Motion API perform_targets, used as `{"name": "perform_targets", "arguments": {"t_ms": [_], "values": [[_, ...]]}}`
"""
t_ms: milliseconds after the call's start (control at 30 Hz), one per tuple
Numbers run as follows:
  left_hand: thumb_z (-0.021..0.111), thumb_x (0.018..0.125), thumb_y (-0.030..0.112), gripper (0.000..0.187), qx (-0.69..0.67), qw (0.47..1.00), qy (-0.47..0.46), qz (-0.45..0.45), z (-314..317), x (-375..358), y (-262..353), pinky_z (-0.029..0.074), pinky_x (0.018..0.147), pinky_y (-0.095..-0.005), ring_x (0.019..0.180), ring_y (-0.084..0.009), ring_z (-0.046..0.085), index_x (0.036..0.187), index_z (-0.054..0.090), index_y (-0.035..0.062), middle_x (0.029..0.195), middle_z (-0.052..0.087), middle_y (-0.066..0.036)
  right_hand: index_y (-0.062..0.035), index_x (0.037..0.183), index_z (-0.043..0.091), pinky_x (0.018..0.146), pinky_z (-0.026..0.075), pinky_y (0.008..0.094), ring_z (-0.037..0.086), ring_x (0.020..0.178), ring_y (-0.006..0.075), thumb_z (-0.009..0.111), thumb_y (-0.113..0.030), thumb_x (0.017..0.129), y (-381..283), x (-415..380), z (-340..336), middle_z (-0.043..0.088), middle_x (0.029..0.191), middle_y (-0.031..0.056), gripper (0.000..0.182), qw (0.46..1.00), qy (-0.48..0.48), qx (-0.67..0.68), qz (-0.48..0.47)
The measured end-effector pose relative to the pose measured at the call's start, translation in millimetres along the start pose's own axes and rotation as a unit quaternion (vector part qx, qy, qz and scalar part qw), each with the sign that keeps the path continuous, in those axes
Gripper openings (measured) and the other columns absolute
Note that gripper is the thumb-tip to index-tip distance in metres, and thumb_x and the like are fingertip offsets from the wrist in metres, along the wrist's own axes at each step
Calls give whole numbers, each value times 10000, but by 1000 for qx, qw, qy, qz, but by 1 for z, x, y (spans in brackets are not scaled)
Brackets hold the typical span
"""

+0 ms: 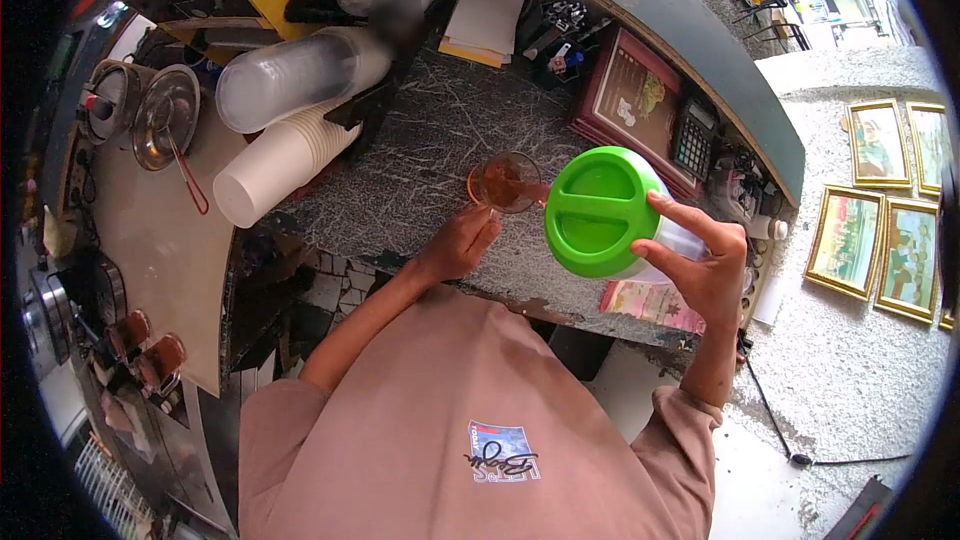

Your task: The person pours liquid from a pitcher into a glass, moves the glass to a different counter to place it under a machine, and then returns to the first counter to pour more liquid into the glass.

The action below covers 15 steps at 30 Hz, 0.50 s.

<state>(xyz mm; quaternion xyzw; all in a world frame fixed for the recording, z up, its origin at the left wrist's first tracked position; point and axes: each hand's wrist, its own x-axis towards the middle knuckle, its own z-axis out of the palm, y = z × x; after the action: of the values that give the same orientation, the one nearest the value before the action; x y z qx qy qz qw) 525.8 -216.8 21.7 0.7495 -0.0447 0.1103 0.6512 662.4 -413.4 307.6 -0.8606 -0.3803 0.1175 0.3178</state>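
Note:
My right hand (700,248) is wrapped round a clear plastic pitcher (682,238) with a bright green lid (602,210). The pitcher is tilted to the left. Reddish-brown liquid shows between its lip and a clear glass (512,166), which stands on the dark counter and has the same coloured liquid inside. My left hand (466,243) is closed at the near side of the glass, thumb and fingers pinched together at it. Whether they grip a handle or the wall is hard to see.
Stacked paper cups (285,165) and plastic cups (300,80) lie at the left. Behind are papers (483,20), a maroon menu tray (640,105) and a calculator (692,135). A pink patterned packet (650,306) lies by the counter's front edge. A strainer (165,120) rests far left.

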Motion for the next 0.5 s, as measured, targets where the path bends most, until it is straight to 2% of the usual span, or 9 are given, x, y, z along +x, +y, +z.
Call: {"name": "perform_targets", "arguments": {"t_ms": [433,500], "values": [[462,1050,182,254,-13,1000,3,2,0,0,3,431,731,-448,778,-364,537,893,512,-12,805,518,-166,-16,1185,720,681,578,271,745,788,157,897,-174,730,0,0,-1,759,999,178,513,1000,0,-7,3],[463,1050,175,250,-19,999,-16,-30,-1,-1,1,429,723,-440,774,-349,537,887,505,-9,799,518,-158,-16,1185,721,680,578,272,744,786,155,896,-175,732,-2,0,-2,759,997,177,511,1000,-2,-7,7]]}}
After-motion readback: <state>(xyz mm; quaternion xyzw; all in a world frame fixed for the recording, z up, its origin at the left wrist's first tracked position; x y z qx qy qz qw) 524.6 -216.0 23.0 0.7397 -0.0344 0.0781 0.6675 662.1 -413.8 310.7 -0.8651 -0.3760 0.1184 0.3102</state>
